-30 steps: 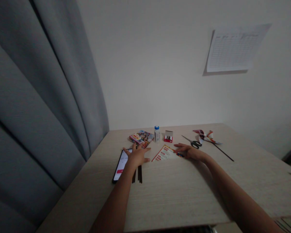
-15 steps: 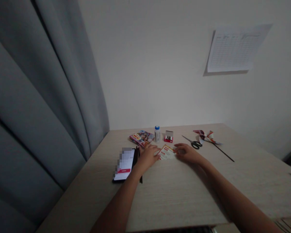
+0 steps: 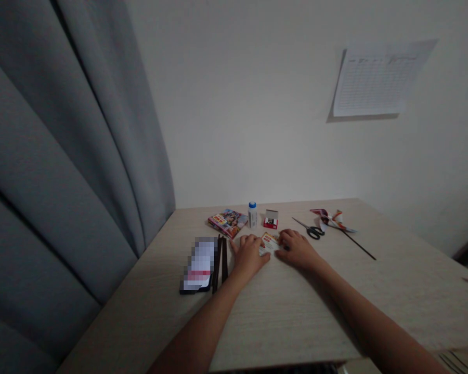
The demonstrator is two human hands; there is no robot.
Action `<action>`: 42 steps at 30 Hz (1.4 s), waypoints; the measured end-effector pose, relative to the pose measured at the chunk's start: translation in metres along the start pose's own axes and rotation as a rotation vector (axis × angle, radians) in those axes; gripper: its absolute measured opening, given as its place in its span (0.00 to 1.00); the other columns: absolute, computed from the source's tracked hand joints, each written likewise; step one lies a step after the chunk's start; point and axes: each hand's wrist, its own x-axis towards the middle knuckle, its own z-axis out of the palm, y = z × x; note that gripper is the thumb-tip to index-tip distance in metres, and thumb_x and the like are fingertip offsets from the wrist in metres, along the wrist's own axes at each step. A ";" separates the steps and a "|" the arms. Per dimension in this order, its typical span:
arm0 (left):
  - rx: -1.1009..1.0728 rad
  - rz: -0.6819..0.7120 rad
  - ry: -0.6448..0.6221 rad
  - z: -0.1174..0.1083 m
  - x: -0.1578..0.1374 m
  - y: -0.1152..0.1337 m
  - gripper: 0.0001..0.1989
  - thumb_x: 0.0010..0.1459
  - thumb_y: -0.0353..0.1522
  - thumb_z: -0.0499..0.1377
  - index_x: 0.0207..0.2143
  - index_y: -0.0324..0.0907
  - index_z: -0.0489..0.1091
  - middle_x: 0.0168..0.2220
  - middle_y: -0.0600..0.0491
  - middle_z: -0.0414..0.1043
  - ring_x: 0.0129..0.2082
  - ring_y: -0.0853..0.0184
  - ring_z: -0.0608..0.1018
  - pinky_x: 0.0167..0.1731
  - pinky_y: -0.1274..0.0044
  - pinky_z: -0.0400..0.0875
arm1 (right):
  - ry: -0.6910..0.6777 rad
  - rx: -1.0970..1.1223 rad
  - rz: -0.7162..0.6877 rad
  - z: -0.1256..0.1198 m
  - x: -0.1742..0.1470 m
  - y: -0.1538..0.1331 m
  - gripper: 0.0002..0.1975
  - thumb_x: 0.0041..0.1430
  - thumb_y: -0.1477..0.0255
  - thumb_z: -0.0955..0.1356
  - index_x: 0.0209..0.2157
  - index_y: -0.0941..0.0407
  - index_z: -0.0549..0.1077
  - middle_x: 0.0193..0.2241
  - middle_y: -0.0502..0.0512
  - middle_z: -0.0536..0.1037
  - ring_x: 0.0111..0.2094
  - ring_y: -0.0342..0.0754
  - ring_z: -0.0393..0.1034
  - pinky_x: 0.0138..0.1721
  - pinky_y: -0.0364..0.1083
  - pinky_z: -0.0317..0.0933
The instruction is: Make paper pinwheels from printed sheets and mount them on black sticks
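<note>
A small printed sheet of paper, white with orange and red print, lies on the table between my hands, partly covered by them. Over its left side my left hand rests with fingers spread and thumb apart. My right hand has its fingers curled around the right edge of the sheet; its fingertips are partly hidden. Behind the sheet stand a white glue bottle with a blue cap and a small open red box.
Scissors and a paper pinwheel on a dark stick lie to the right. On the left are a phone, dark sticks and a colourful booklet. A grey curtain borders the table's left side.
My left hand has shifted right, farther over the sheet, uncovering the dark sticks. My right hand has moved slightly left, and its fingers are more curled. Less of the sheet shows.
</note>
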 end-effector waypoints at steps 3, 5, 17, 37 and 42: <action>-0.013 -0.049 -0.013 0.001 0.002 0.000 0.15 0.52 0.43 0.65 0.41 0.50 0.71 0.51 0.52 0.70 0.57 0.51 0.63 0.60 0.42 0.36 | -0.005 -0.003 0.007 -0.001 0.000 -0.001 0.19 0.52 0.63 0.69 0.46 0.54 0.72 0.53 0.61 0.71 0.55 0.57 0.62 0.55 0.52 0.54; -0.019 -0.069 -0.015 0.002 0.003 0.000 0.16 0.51 0.43 0.65 0.41 0.50 0.71 0.52 0.52 0.70 0.57 0.51 0.63 0.60 0.42 0.37 | -0.003 0.004 0.012 -0.001 0.000 -0.002 0.19 0.52 0.63 0.69 0.45 0.54 0.72 0.52 0.61 0.71 0.54 0.57 0.62 0.54 0.52 0.55; 0.002 -0.108 -0.013 0.001 0.007 -0.004 0.19 0.48 0.42 0.66 0.42 0.46 0.70 0.52 0.50 0.69 0.58 0.51 0.63 0.61 0.43 0.36 | -0.076 0.051 -0.006 0.000 0.005 0.013 0.18 0.50 0.65 0.70 0.44 0.54 0.72 0.56 0.61 0.67 0.58 0.59 0.60 0.57 0.55 0.53; -0.020 -0.130 -0.068 -0.010 0.009 -0.022 0.16 0.47 0.39 0.66 0.37 0.45 0.69 0.50 0.51 0.69 0.59 0.51 0.63 0.61 0.44 0.38 | -0.101 0.197 -0.123 -0.003 0.007 0.039 0.20 0.48 0.70 0.71 0.46 0.55 0.76 0.58 0.62 0.68 0.58 0.58 0.62 0.60 0.55 0.55; -0.026 -0.124 -0.076 -0.014 0.009 -0.026 0.15 0.46 0.38 0.67 0.37 0.45 0.70 0.52 0.51 0.69 0.60 0.50 0.61 0.61 0.43 0.38 | -0.110 0.226 -0.143 -0.001 0.007 0.043 0.23 0.48 0.71 0.71 0.49 0.56 0.76 0.59 0.62 0.67 0.59 0.57 0.61 0.62 0.56 0.54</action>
